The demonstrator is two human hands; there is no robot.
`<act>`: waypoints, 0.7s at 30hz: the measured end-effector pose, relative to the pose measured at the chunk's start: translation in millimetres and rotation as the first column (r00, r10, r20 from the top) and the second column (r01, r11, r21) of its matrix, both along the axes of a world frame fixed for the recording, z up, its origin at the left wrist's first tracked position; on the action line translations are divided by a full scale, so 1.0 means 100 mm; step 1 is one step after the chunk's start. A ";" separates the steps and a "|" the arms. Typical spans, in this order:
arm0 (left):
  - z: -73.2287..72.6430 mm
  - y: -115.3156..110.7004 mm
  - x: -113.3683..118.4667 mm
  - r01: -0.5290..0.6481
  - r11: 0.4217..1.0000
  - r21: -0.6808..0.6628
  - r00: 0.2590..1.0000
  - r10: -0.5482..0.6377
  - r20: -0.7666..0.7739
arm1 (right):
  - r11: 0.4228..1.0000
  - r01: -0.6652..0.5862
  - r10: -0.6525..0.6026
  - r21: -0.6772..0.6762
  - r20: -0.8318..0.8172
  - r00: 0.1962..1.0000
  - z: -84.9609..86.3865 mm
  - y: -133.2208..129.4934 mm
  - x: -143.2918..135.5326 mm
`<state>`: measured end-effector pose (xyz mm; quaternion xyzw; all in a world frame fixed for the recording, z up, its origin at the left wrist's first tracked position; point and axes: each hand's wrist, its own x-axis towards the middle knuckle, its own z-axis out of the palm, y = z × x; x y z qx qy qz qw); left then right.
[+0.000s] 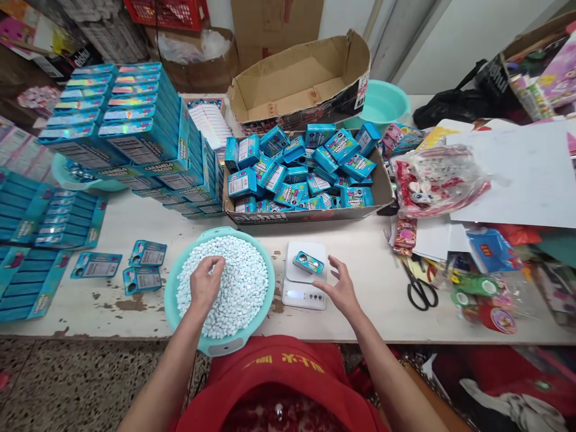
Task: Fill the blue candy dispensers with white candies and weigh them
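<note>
A small blue candy box [308, 263] with a round opening lies on the plate of a white digital scale [291, 300]. My right hand [341, 290] is just right of the box, thumb and fingers spread, holding nothing. To the left stands a turquoise basin [268, 287] filled with small pale candies [245, 282]. My left hand [207, 282] is over these candies with its fingers curled together; what they hold, if anything, is hidden.
A carton [306, 219] of blue boxes stands behind the scale, beside tall stacked boxes [135, 129]. Several loose boxes [146, 279] lie left of the basin. Black-handled scissors [420, 291] and plastic-wrapped goods [436, 183] lie at right. An opened carton [292, 78] is at the back.
</note>
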<state>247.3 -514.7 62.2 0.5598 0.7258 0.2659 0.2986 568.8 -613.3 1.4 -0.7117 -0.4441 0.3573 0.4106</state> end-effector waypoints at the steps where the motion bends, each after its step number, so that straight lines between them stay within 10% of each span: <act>1: 0.01 0.00 0.02 0.000 1.000 0.007 1.000 0.000 -0.001 | 1.000 -0.002 0.002 -0.019 0.006 1.000 0.00 -0.08 0.06; 10: 0.05 0.03 0.43 0.181 0.982 0.057 0.981 -0.185 0.067 | 0.988 0.024 -0.017 -0.153 0.046 0.999 -0.11 -0.65 0.22; 21: 0.03 0.03 0.87 0.414 0.903 0.110 0.905 -0.422 0.055 | 0.988 0.016 -0.004 -0.155 0.080 0.997 -0.17 -0.65 0.19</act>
